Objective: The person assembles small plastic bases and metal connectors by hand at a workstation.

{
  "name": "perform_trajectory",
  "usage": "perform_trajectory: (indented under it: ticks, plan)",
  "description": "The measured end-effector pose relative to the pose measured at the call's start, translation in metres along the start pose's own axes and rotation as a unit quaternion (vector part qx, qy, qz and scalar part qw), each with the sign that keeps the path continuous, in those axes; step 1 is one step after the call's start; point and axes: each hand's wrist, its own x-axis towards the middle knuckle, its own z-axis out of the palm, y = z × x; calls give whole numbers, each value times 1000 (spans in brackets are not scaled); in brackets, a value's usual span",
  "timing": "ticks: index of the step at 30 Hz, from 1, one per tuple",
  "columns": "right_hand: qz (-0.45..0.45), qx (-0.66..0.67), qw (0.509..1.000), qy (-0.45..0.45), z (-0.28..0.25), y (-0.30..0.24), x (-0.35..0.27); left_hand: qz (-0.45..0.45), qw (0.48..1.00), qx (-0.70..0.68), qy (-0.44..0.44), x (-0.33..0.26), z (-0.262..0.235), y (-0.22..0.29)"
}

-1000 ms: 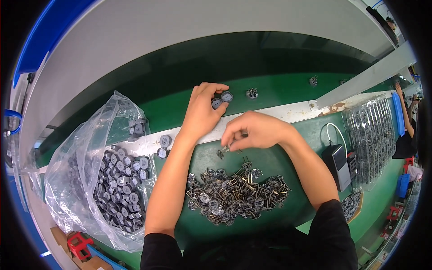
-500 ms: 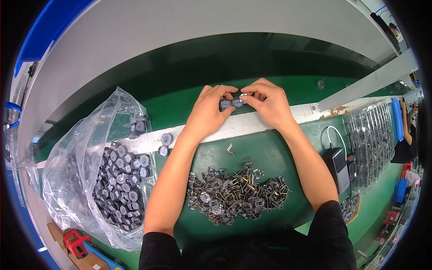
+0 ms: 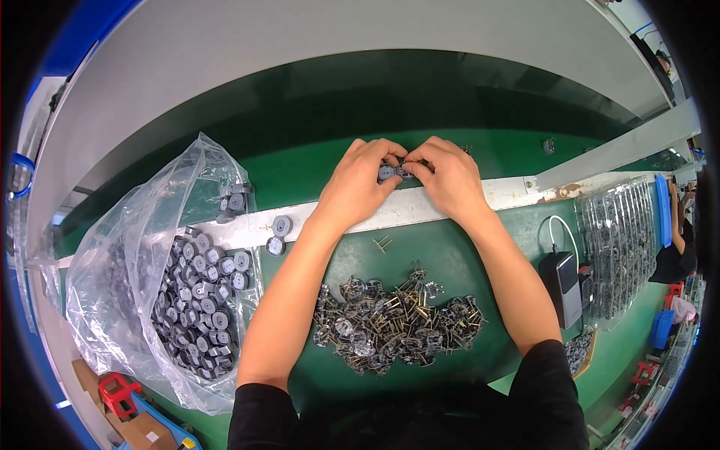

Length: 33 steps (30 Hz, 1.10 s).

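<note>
Above the white ledge, my left hand grips a grey plastic housing with two round sections joined side by side. My right hand meets it at the right end, thumb and fingers closed together; they hide most of what is between them. Below my hands lies a pile of small clear-and-dark parts with brass pins. One loose pinned part rests apart from that pile. Left of my left forearm, many similar grey housings spill from a clear plastic bag.
A white ledge crosses the green bench. Another grey housing sits on it near the bag. At right are a dark device with a white cable and clear trays. A slanted grey post rises behind; another person's arm shows far right.
My right fingers, which pinched a small shiny part beside the housing, have closed in on its right end. Both hands appear slightly farther right, and the view has shifted a little.
</note>
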Motion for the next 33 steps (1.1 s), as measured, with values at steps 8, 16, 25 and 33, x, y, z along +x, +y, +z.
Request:
perform_trajectory:
  ticks: [8,16,25,33]
  plan:
    - [1,-139,984,110,5,4,4,16,991,102,85,-3,4,-7]
    - [-236,-2,970,65,-10,-9,-9,-35,999,-24,7,0,-11,-6]
    - [-329,19,933,-144,0,-27,-26,-77,997,1,28,1,-12,-6]
    - [-382,-81,918,-74,3,-30,-23,-65,995,44,66,0,-7,-9]
